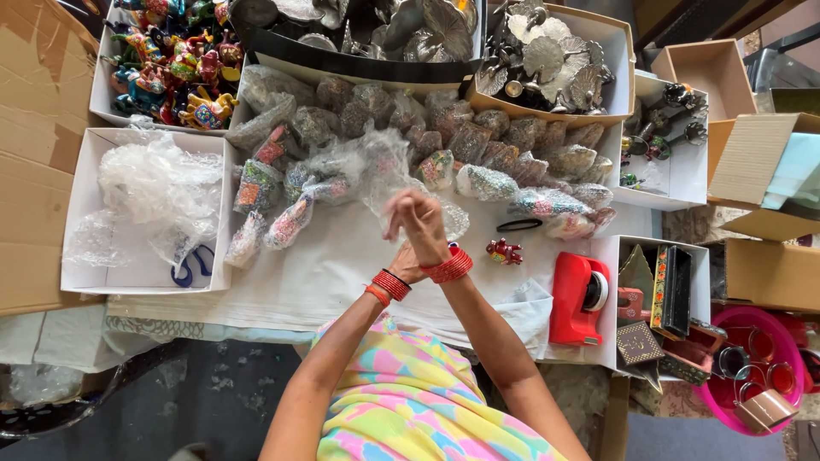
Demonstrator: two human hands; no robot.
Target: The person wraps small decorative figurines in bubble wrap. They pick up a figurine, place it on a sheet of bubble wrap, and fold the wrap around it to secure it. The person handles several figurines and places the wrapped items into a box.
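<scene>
Two hands meet over the middle of the tabletop (342, 273), which is covered in white paper. The right hand (424, 224) is raised with its fingers curled loosely together, pinching a sheet of clear bubble wrap (384, 175) that hangs up and away toward the far side; the left hand (407, 266) lies tucked under the right wrist, mostly hidden, so how far it is open cannot be told. Both forearms rise from the near edge and cross at the wrists, each ringed with a stack of red bangles.

One small red figurine (504, 251) stands just right of the hands, apart from them. One red tape dispenser (579, 297) sits farther right, and one black hair band (519, 225) lies beyond the figurine. One pair of blue-handled scissors (191, 266) rests in the white box (77, 213) at the left, under loose bubble wrap. Wrapped figurines (478, 145) lie in rows across the far half, too many and too overlapped to count surely. One pink basin (790, 341) sits at the lower right.
</scene>
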